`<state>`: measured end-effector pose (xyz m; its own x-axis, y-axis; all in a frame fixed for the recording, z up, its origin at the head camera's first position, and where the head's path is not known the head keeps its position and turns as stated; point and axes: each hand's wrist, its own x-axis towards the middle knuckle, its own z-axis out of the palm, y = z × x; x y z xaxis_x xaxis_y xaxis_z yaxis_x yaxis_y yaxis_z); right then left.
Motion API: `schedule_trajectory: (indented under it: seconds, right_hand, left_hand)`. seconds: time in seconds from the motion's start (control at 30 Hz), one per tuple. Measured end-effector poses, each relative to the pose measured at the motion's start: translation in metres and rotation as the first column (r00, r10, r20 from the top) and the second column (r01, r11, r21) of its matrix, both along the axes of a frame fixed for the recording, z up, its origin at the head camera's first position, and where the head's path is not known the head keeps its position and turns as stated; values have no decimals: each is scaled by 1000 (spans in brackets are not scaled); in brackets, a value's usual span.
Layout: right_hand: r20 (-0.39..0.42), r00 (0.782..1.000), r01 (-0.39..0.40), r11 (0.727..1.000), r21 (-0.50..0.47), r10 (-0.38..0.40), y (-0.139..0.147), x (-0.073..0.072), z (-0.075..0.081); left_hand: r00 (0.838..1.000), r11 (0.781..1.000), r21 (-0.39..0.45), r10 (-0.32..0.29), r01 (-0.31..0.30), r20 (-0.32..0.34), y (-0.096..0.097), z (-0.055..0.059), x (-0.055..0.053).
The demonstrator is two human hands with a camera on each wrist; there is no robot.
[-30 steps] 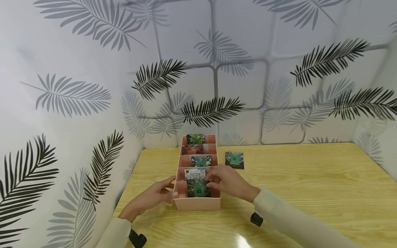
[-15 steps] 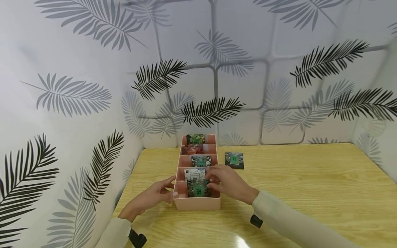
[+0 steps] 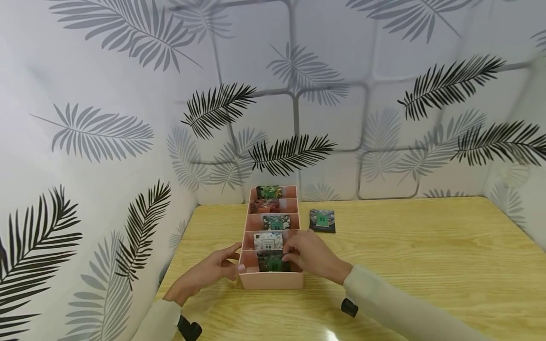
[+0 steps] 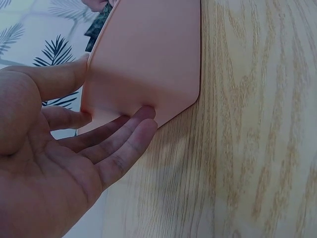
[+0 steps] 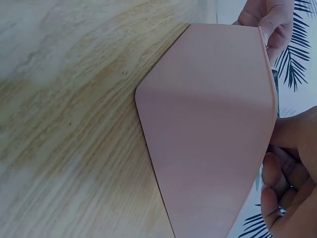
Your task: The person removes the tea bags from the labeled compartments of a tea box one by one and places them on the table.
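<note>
A pink divided box point(image 3: 273, 280) stands lengthwise on the table, a row of sachets in its compartments. My left hand point(image 3: 213, 271) holds its front left corner, thumb at the rim and fingers against the side; in the left wrist view the fingertips point(image 4: 146, 128) touch the wall. My right hand point(image 3: 317, 255) reaches over the right rim and pinches the right edge of a dark sachet with a green label point(image 3: 273, 262) in the front compartment. Behind that sits a white sachet point(image 3: 268, 241). In the right wrist view the box wall point(image 5: 208, 129) hides the fingertips.
Farther back in the box are another dark sachet point(image 3: 276, 222), a red one point(image 3: 265, 206) and a green one point(image 3: 269, 192). A dark sachet with a green label point(image 3: 322, 220) lies on the wooden table point(image 3: 409, 246) right of the box. Patterned walls point(image 3: 332, 118) rise behind and at the left.
The dark sachet in my right hand has gone lower into the front compartment, and the divider behind it now shows. My right hand has shifted down slightly; the left hand keeps its place.
</note>
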<state>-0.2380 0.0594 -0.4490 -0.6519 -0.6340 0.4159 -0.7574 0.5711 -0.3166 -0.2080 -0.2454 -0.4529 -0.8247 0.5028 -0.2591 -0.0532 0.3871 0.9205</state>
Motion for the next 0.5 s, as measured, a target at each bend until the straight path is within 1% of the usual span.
schedule_trajectory:
  seconds: [0.1,0.2,0.33,0.43,0.5]
  right_hand:
    - [-17,1000,-16,1000,-18,16,1,-2,1]
    - [9,1000,-26,998,-50,27,3,-3,3]
    - [75,997,6,995,-103,2,6,-4,7]
    - [82,996,42,992,-120,-32,8,-4,10]
    - [93,995,43,990,-135,-30,9,-4,12]
  left_hand:
    - [1000,1000,-7,1,-1,-2,0,0,0]
    - [1000,1000,-1,-2,2,-6,0,0,0]
    - [1000,1000,1,-7,7,-6,0,0,-1]
    - [1000,1000,-4,-10,10,-2,-1,0,0]
    - [1000,1000,-4,-9,9,0,-1,0,0]
